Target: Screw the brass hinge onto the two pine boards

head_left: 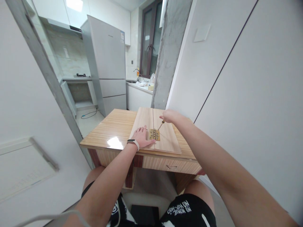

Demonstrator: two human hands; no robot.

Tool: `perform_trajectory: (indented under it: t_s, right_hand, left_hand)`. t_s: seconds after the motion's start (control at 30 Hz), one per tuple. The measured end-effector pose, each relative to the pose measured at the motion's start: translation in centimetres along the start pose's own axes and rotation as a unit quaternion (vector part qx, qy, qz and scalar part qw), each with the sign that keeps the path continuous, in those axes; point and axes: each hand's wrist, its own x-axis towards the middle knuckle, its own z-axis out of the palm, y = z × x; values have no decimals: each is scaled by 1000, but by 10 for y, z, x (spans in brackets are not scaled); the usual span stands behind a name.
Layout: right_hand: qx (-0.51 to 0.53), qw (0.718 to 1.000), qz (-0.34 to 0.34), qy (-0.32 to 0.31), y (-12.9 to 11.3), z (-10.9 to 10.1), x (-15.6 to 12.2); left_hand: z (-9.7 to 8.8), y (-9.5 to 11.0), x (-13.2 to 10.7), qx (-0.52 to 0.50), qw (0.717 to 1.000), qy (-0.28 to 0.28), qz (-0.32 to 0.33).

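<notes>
on the small wood table point(113, 129) in front of the seated person lie 2 boards side by side, left board point(143, 118) & right board point(169, 140), long edges touching. brass hinge point(154, 135) sits across the seam, nearer the person's end, one leaf on each board. left hand point(142, 136) is open, palm down, flat on the left board, fingertips right at the hinge's left edge; white wristband point(133, 142) on that wrist. right hand point(169, 116) is closed round the handle end of a thin screwdriver point(161, 125), held above the right board. shaft slants down & left w/ tip at the hinge's top right corner. can't tell if tip sits in a screw, too small. drawer point(170, 165) in table front, below the boards. grey fridge point(109, 63) in bg, well apart.
</notes>
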Motion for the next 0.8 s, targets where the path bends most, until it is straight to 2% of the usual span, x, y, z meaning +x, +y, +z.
perform_trajectory:
  t_s: [0.2, 0.37, 0.5, 0.63, 0.8]
  right_hand:
    - [27, 999, -29, 24, 4, 1, 0]
    - [55, 996, -71, 26, -3, -3, -5]
    - [28, 997, -58, 37, -9, -8, -10]
    - [4, 1000, -18, 9, -11, -10, -7]
    - [13, 998, -60, 11, -6, -9, -2]
  left_hand:
    - [0, 0, 0, 3, 1000, -4, -4]
    - [-1, 1, 0, 2, 1000, -4, -1]
    - [-1, 1, 0, 5, 1000, 1, 2]
    - [0, 1, 0, 6, 1000, 4, 6]
    - [1, -1, 0, 4, 1000, 10, 7]
